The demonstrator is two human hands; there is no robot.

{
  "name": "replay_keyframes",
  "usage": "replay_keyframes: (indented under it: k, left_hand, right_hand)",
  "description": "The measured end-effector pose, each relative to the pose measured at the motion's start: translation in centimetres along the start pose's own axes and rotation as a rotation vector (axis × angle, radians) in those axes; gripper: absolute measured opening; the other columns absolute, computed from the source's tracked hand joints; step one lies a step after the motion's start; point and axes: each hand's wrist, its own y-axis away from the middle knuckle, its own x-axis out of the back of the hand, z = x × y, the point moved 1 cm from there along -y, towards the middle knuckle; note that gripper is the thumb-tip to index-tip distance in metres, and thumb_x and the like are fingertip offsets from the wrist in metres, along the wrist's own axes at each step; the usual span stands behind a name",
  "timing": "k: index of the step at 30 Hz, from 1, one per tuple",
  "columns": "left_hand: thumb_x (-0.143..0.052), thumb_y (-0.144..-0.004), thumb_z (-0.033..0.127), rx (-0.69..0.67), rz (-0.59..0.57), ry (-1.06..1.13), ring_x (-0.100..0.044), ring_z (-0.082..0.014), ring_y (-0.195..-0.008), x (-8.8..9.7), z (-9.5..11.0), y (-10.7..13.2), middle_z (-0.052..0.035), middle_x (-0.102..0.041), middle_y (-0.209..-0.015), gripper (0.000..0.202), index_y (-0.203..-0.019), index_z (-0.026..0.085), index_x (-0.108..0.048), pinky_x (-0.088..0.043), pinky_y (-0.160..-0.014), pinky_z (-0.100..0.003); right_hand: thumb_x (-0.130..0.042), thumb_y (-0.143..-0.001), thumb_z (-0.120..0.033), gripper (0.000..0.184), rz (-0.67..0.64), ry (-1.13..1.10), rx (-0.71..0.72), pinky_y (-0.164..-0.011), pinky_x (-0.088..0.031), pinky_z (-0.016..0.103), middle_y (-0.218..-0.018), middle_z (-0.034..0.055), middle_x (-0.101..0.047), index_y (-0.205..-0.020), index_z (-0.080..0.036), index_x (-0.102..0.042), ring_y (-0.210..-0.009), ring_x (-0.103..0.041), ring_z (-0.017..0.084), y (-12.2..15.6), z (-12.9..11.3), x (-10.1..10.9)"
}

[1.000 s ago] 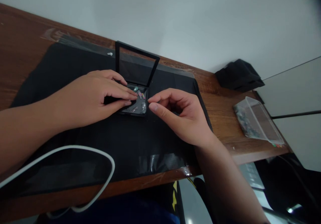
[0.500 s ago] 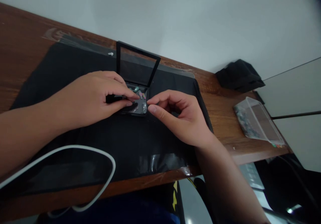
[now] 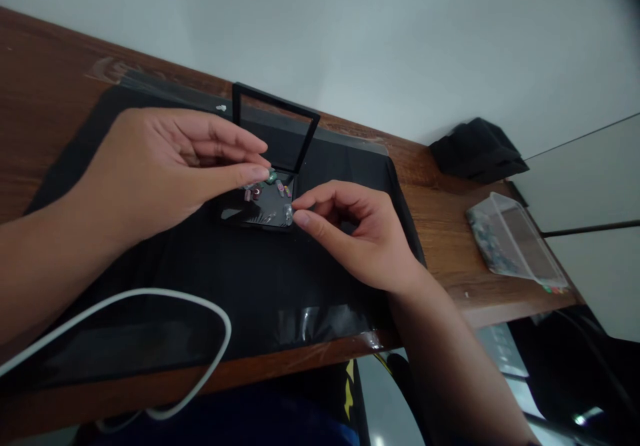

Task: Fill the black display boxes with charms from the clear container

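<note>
An upright-lidded black case stands on the black mat, its clear framed lid tilted back. In it lie a green piece, small pink pieces and dark red pieces. My left hand hovers over the case's left side; its thumb and a finger come together beside the green piece, and I cannot make out what is between them. At the case's right edge my right hand pinches thumb and index together, touching or very near a small clear crinkled piece.
A clear plastic tub with small bluish contents sits on the wooden table at right. Behind it is a black holder by the wall. A white cable loops across the mat at front left.
My left hand has lifted from inside the case and moved up and slightly back, uncovering dark red pieces. My right hand has barely moved.
</note>
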Motion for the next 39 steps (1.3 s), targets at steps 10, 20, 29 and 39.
replay_keyframes:
  k: [10, 20, 29, 39]
  left_hand:
    - [-0.091, -0.085, 0.046, 0.068, -0.077, 0.123, -0.085, -0.0286, -0.099, -0.5, 0.4, 0.7, 0.0050, -0.088, -0.101, 0.044, -0.126, 0.031, -0.082, -0.073, -0.088, -0.033]
    - [-0.091, -0.086, 0.048, 0.056, -0.162, 0.088, -0.086, -0.0273, -0.093, -0.5, 0.4, 0.9, 0.0026, -0.088, -0.101, 0.041, -0.124, 0.035, -0.083, -0.074, -0.088, -0.037]
    - [-0.090, -0.086, 0.045, 0.043, -0.240, 0.114, -0.087, -0.0293, -0.095, -0.8, 0.3, 1.0, 0.0022, -0.088, -0.103, 0.039, -0.123, 0.036, -0.083, -0.074, -0.090, -0.038]
    - [-0.100, -0.068, 0.040, 0.222, -0.217, 0.299, -0.086, -0.0329, -0.098, -1.0, 1.3, 1.2, 0.0008, -0.088, -0.097, 0.045, -0.111, 0.033, -0.088, -0.073, -0.091, -0.038]
  right_hand:
    - [-0.088, -0.092, -0.046, 0.028, -0.005, 0.056, 0.047, -0.053, -0.038, 0.024, -0.071, -0.0013, -0.066, -0.098, -0.018, -0.083, -0.058, -0.047, 0.009, 0.0, 0.2, -0.3]
    - [-0.088, -0.091, -0.034, 0.019, 0.098, 0.076, 0.122, -0.055, -0.040, 0.024, -0.066, -0.0045, -0.059, -0.100, -0.018, -0.082, -0.057, -0.045, 0.008, -0.1, 0.5, -0.5]
    - [-0.090, -0.089, -0.053, 0.036, 0.064, -0.055, -0.004, -0.053, -0.040, 0.025, -0.071, -0.0001, -0.066, -0.093, -0.018, -0.082, -0.060, -0.050, 0.010, -0.3, 0.1, -0.9]
    - [-0.092, -0.085, -0.056, 0.042, 0.021, -0.199, -0.057, -0.053, -0.038, 0.023, -0.070, -0.0005, -0.065, -0.087, -0.017, -0.077, -0.062, -0.050, 0.009, -0.7, 0.3, -0.8]
